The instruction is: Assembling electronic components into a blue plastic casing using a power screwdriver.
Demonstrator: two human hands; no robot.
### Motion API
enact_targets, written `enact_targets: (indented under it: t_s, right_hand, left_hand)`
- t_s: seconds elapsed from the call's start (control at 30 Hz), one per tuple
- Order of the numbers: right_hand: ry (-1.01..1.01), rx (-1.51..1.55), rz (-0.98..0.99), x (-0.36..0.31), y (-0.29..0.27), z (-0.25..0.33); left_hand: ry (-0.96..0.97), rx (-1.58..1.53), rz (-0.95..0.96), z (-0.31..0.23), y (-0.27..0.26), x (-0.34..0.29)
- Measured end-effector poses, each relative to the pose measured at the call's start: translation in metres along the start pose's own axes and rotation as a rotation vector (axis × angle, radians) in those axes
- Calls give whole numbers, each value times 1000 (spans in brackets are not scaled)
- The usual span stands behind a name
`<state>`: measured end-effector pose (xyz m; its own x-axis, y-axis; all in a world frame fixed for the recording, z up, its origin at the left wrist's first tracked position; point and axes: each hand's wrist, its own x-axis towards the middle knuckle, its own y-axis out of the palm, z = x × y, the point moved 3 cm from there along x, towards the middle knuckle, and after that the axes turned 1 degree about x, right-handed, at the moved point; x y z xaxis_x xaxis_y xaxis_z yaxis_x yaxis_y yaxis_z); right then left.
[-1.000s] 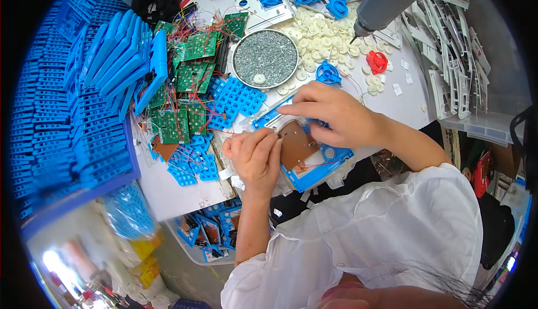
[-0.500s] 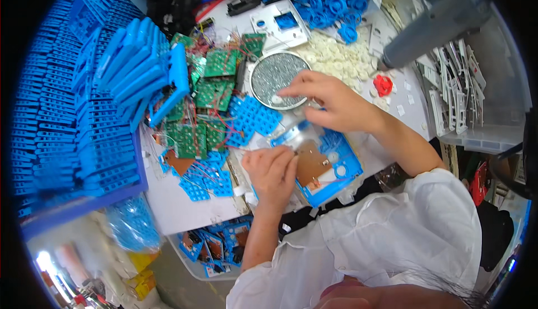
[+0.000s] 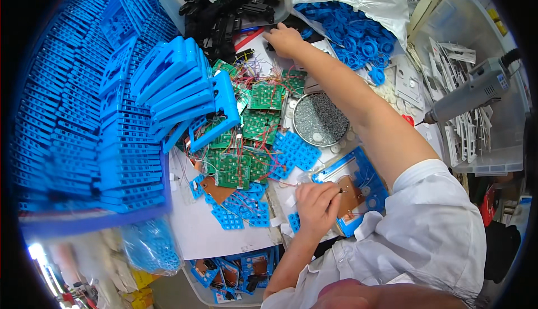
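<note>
My left hand (image 3: 317,205) is closed in a pinch at the left edge of an open blue plastic casing (image 3: 367,169). A small dark tip (image 3: 341,190) shows at its fingertips, too small to name. Inside the casing lies a brown circuit board (image 3: 349,198). A thin red wire (image 3: 284,183) runs toward this hand from the green circuit boards (image 3: 260,127). My right hand (image 3: 284,40) is stretched far forward, its fingers curled down beside the heap of black plastic parts (image 3: 224,14); what they hold, if anything, is hidden. Beneath my right forearm stands a round dish of small screws (image 3: 314,113).
Stacked blue frames (image 3: 61,113) fill the left side. Blue keypads (image 3: 294,155) lie beside the dish. Blue ring parts (image 3: 358,37) are heaped at the back. A grey electric screwdriver (image 3: 465,98) hangs at right, before a clear bin (image 3: 499,146) of white parts.
My right hand has left the screw dish and reached far forward to the black parts. My left hand stays at the casing. The whole view has shifted, showing more of the back.
</note>
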<state>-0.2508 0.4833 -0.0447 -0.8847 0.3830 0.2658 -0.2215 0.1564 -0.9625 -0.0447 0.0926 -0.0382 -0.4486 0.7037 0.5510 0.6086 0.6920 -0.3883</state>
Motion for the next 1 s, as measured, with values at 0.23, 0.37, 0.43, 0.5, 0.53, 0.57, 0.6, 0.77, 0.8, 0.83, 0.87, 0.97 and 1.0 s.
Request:
enact_targets:
  t_s: [0.23,0.37,0.43,0.5,0.53,0.57,0.6,0.77,0.8,0.83,0.87,0.97,1.0]
  right_hand:
    - [56,531,-492,-48,-70,15]
    - [264,1509,-128,-148,-151,44]
    - [334,1622,63,-203,-171,45]
    - [372,1596,168,-250,-181,42]
    - [431,1650,219,-271,-178,39]
    - [424,1649,212,-288,-176,36]
    - [469,1643,268,-305,-180,33]
    - [529,1666,477,-360,-168,31]
    - [544,1647,534,-366,-167,34]
    - [555,1631,596,-371,-165,38]
    - [558,1657,652,-374,-157,42]
    - [591,1623,748,-378,-155,51]
    - [561,1639,738,-377,-156,54]
  left_hand:
    - [-34,-16,-29,-2,-1,3]
    - [-68,-11,-91,4,-8,1]
    - [-108,-30,-131,6,-10,-1]
    - [-174,-81,-147,12,-10,-7]
    - [-211,-109,-144,14,-9,-10]
    - [-238,-133,-151,15,-9,-13]
    - [-267,-154,-161,15,-10,-15]
    - [-302,-188,-147,13,-11,-17]
    - [-308,-196,-143,12,-11,-17]
    - [-298,-178,-125,11,-12,-18]
    - [-287,-160,-108,10,-14,-18]
    - [-262,-126,-105,6,-13,-15]
    - [-254,-116,-112,4,-14,-14]
